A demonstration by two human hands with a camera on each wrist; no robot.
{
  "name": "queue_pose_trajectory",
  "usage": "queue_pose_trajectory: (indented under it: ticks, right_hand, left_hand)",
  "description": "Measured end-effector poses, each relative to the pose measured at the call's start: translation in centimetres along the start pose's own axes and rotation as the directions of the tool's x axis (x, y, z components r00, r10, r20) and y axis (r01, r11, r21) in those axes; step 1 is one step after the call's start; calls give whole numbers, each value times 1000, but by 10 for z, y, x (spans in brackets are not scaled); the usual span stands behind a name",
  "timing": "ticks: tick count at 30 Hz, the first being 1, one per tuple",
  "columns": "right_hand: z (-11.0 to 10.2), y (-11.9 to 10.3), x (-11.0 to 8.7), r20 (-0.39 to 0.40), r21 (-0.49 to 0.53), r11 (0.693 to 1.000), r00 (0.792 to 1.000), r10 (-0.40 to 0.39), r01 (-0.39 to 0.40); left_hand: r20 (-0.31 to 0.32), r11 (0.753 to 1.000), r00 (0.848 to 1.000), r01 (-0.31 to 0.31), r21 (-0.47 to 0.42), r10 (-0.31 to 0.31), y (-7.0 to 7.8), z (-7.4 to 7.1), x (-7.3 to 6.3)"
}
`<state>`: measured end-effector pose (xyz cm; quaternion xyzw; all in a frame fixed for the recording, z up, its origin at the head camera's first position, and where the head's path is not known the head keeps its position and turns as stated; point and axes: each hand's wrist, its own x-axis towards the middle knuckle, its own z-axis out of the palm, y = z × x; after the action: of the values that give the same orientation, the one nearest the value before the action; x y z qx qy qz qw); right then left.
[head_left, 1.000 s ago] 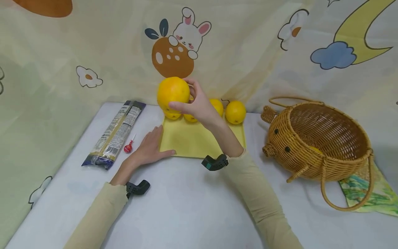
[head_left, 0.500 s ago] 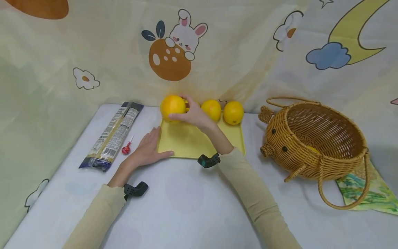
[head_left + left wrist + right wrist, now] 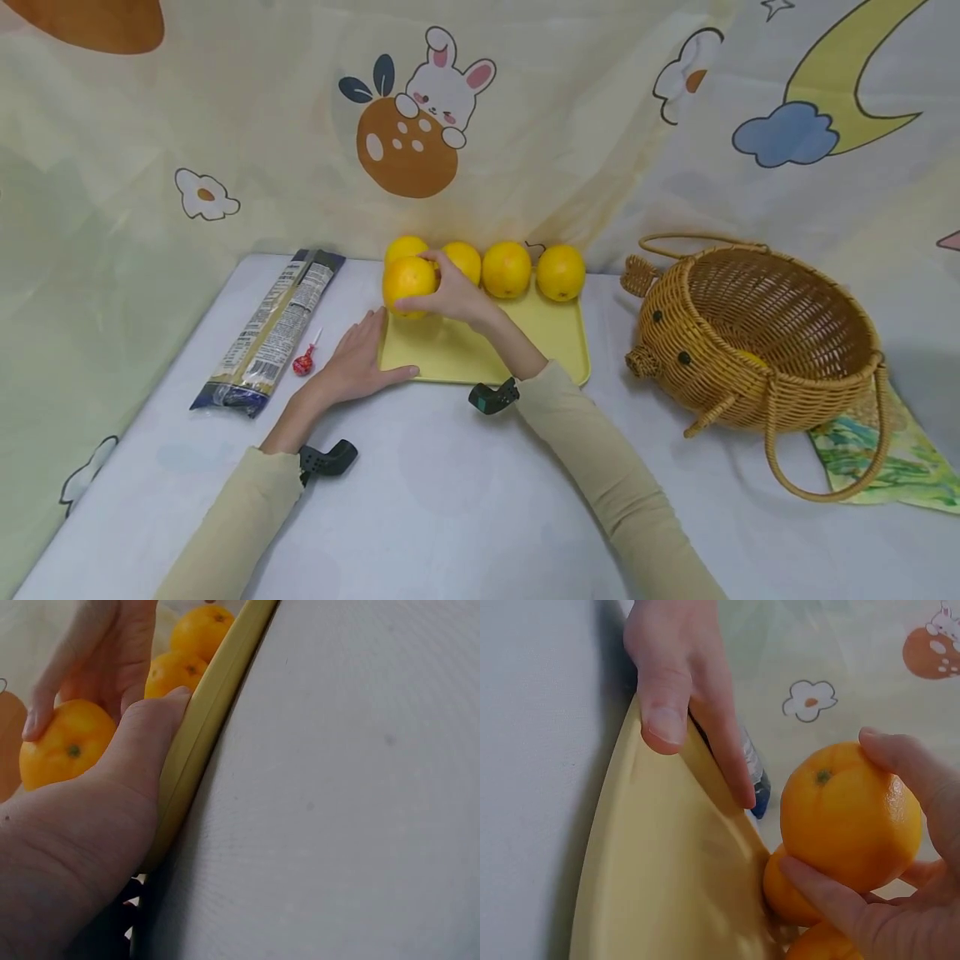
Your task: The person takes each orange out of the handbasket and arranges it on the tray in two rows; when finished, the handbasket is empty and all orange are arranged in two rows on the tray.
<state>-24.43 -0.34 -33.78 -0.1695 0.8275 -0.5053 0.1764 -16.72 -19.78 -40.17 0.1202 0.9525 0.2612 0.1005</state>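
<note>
In the head view my right hand [image 3: 456,296] grips an orange [image 3: 406,282] between thumb and fingers. It is at the left end of the yellow tray [image 3: 480,352], in front of several oranges [image 3: 506,269] lined up along the back. Up close in the right wrist view, the held orange [image 3: 844,817] shows its stem end and overlaps another behind it. Whether it touches the tray is hard to tell. My left hand [image 3: 356,358] rests at the tray's left edge, fingers extended, thumb pointing across the near corner.
A long printed packet [image 3: 266,333] and a red lollipop [image 3: 303,362] lie left of my left hand. On the right stands a wicker animal-shaped basket [image 3: 720,383] with something yellow inside, beside a green patterned cloth [image 3: 862,458]. A printed curtain [image 3: 570,125] hangs behind.
My right hand has lowered the orange toward the tray and brought it nearer to me. The orange at the row's left end shows more behind it. My left hand stays in place.
</note>
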Motion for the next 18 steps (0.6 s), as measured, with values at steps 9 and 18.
queue_pose_trajectory:
  ticks: [9, 18]
  right_hand:
    - [7, 3, 1, 60, -50, 999, 998, 10, -7]
    - [14, 4, -1, 56, -85, 996, 998, 8, -4]
  left_hand:
    - [-22, 1000, 1000, -22, -18, 22, 0, 1, -1]
    - [-19, 1000, 1000, -21, -23, 21, 0, 0, -1]
